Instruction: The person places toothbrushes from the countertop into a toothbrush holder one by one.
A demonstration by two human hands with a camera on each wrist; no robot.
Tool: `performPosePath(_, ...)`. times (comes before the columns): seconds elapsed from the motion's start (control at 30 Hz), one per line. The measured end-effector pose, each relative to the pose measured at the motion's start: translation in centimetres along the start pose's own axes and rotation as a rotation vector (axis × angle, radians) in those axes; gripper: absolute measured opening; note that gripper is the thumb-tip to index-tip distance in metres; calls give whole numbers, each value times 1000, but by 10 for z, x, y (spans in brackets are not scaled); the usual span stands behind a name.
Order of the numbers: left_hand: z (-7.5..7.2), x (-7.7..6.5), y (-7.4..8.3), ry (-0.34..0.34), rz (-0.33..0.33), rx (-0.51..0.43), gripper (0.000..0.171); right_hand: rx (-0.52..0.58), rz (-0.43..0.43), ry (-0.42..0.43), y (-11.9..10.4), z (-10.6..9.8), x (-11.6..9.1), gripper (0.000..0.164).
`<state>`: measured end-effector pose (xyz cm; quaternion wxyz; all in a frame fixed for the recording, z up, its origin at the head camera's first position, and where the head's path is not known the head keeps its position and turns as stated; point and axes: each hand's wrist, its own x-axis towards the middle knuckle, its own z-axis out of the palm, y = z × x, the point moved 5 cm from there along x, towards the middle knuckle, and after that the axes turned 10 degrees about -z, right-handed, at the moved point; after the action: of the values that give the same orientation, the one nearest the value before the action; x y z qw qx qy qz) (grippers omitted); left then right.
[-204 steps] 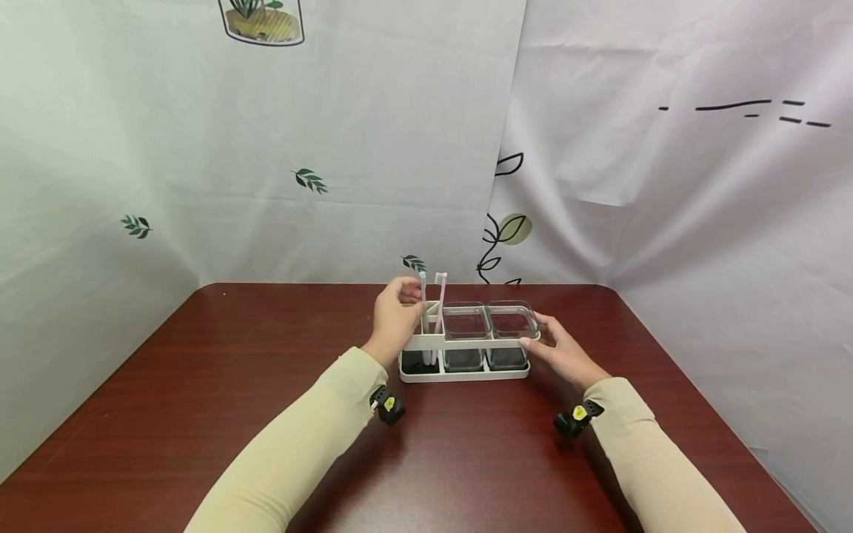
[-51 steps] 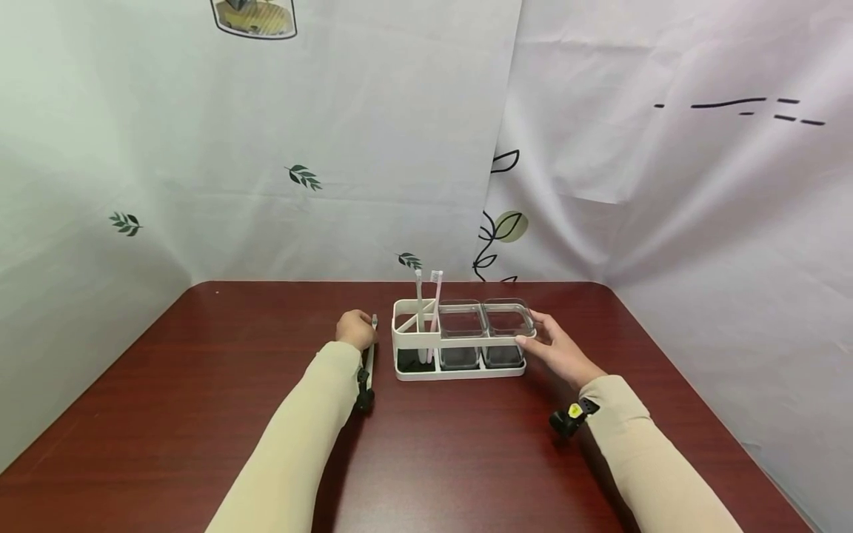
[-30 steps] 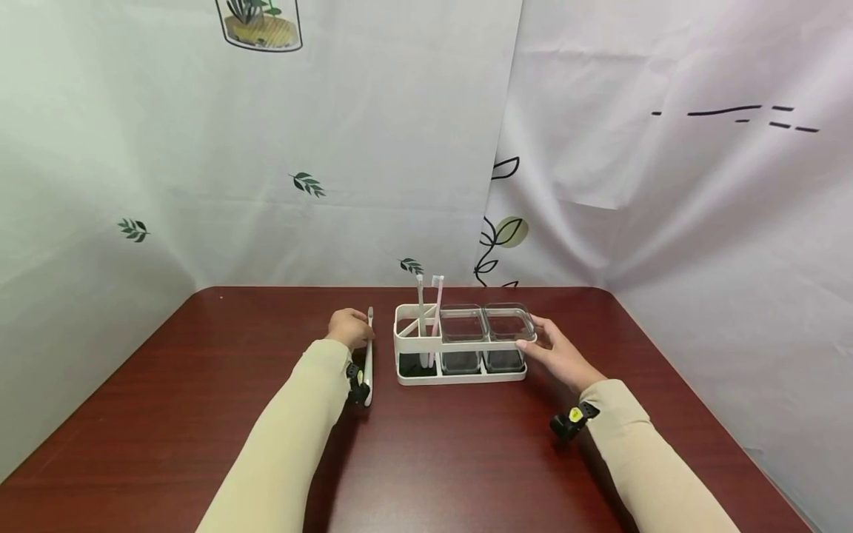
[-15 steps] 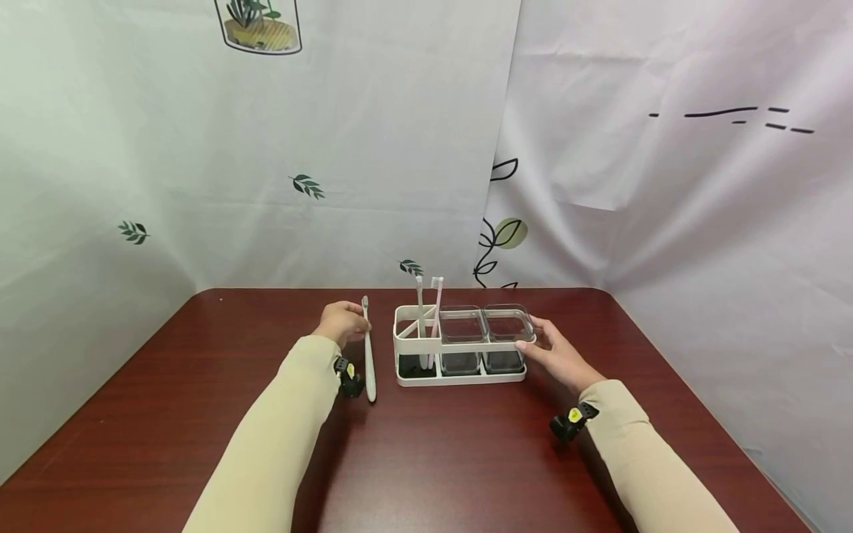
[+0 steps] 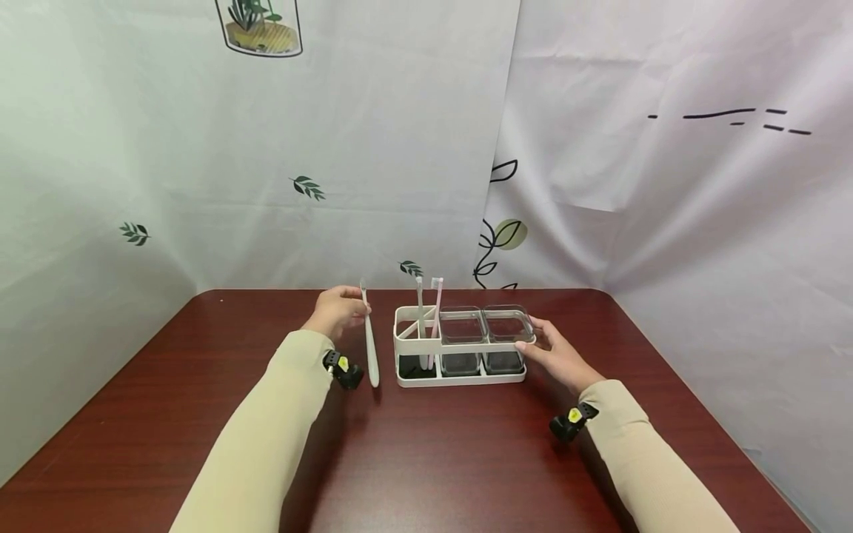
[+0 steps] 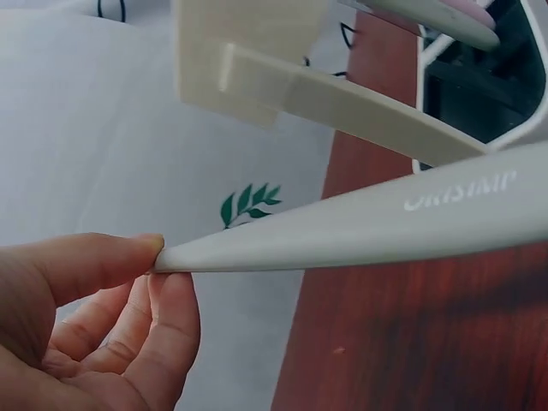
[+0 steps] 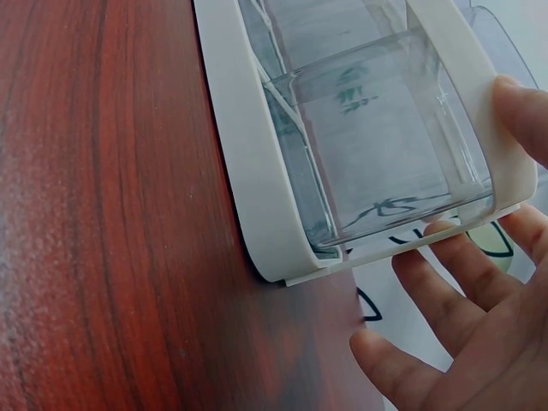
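Observation:
My left hand [image 5: 333, 312] pinches a whitish toothbrush [image 5: 370, 348] between thumb and fingers, left of the holder. The brush slants with its head up and its thick handle end down toward me; lettering shows on the handle in the left wrist view. A white toothbrush holder [image 5: 420, 346] stands on the table, two-tiered with a dark base inside. My right hand [image 5: 560, 355] grips its right end, thumb on the upper rail and fingers spread along the side. In its left section stand a white toothbrush [image 5: 420, 314] and a pink toothbrush [image 5: 436, 314], heads up.
Two clear cups, a middle cup [image 5: 461, 329] and a right cup [image 5: 509, 327], sit in the holder's other sections. The dark red wooden table [image 5: 426, 459] ends at a pale printed cloth [image 5: 373, 133] hanging behind it.
Earlier my left hand was at the brushes in the holder, then low on its left at another toothbrush. Since then it has lifted that brush and tilted it. My right hand stays put.

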<state>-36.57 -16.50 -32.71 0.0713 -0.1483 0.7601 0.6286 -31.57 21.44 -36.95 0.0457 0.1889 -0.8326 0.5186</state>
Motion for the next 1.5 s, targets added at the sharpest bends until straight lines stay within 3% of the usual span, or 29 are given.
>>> performPosePath(0.2,-5,-4,6,-8,23,-32,52,6,-11,7,0,0,0,67)
performPosePath(0.67,-16,-21,32,-39,59,-203,58,15,-19,1,-2,-2,0,66)
performPosePath(1.17,3,-52,65,-95,157,-338,55,-2,-23,2,0,-3,-1,67)
performPosePath(1.5,14,-67,71,-10,217,-453,55,1,-18,-3,0,-1,-1,68)
